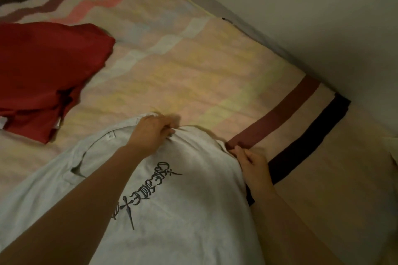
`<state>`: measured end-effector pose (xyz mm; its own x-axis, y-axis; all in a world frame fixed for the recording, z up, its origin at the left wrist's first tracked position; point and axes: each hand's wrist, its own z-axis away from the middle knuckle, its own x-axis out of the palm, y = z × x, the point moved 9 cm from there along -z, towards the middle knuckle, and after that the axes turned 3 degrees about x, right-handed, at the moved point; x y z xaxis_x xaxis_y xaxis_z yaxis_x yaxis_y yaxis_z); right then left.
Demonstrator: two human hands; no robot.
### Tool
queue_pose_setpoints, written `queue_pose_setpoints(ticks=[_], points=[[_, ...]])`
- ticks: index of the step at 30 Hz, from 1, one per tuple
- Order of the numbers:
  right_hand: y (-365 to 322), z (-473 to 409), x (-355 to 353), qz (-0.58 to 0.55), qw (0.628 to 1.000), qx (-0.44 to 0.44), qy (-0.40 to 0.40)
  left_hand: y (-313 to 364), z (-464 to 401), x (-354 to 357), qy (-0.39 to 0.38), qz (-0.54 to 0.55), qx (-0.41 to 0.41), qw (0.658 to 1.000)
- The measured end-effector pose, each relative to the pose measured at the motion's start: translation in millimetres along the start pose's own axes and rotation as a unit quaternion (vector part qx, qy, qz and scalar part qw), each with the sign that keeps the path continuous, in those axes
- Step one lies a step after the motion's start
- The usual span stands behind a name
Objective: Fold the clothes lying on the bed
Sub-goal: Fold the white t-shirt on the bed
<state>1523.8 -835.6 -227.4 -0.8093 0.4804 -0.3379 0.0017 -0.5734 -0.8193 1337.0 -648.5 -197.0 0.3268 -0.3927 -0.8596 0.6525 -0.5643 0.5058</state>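
Both hands, the left hand [154, 133] at 12 o'clock and the right hand [251, 162] at 3, pinch the far edge of the white T-shirt [172, 211], whose length runs toward 7.

White printed T-shirt [172, 211] spread on bed; red garment [43, 75] crumpled, upper left

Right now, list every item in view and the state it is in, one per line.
White T-shirt with black lettering: spread on the bed, print up, far edge bunched.
Dark red garment: rumpled, not folded, apart from the white one.
Striped bedsheet: laid flat, lightly creased.
Left hand: pinches the shirt's far edge.
Right hand: pinches the shirt's right edge.
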Motion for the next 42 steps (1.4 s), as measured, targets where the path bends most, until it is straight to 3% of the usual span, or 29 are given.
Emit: queue_pose_setpoints(ticks=[12, 20, 24, 26, 29, 32, 34, 39, 42], points=[[-2.8, 4.5, 6.2, 0.131, 0.989, -0.068, 0.016, -23.3, 25.6, -10.2, -0.001, 0.016, -0.055, 0.998], [-44.0, 22.5, -69.4, 0.052, 0.976, -0.112, 0.18, -7.3, 17.7, -19.4, 0.045, 0.069, -0.089, 0.993], [-42.0, 26.6, -90.5, 0.056, 0.964, -0.113, 0.235, 4.2, 5.1, -6.7, 0.031, 0.081, -0.095, 0.992], [-28.9, 20.8, -86.1, 0.064, 0.971, -0.082, 0.214, 4.1, 0.5, 1.1, 0.02, 0.1, -0.118, 0.988], [1.2, 8.7, -69.0, 0.038, 0.993, 0.016, 0.114, 1.7, -1.8, 7.8, 0.011, 0.139, -0.151, 0.979], [25.1, 4.3, -65.2, -0.033, 0.984, 0.161, 0.075, 0.0, -0.9, 11.5, 0.004, 0.169, -0.179, 0.969], [28.2, 2.0, -61.8, -0.037, 0.976, 0.21, 0.047, -1.5, -0.7, 16.7, -0.014, 0.178, -0.194, 0.965], [13.6, -7.4, -38.8, -0.06, 0.981, 0.174, -0.065, -7.9, -1.5, 31.1, -0.046, 0.16, -0.242, 0.956], [3.8, -8.5, -35.3, -0.104, 0.98, 0.143, -0.092, -5.3, -1.2, 29.7, -0.031, 0.235, -0.243, 0.941]])
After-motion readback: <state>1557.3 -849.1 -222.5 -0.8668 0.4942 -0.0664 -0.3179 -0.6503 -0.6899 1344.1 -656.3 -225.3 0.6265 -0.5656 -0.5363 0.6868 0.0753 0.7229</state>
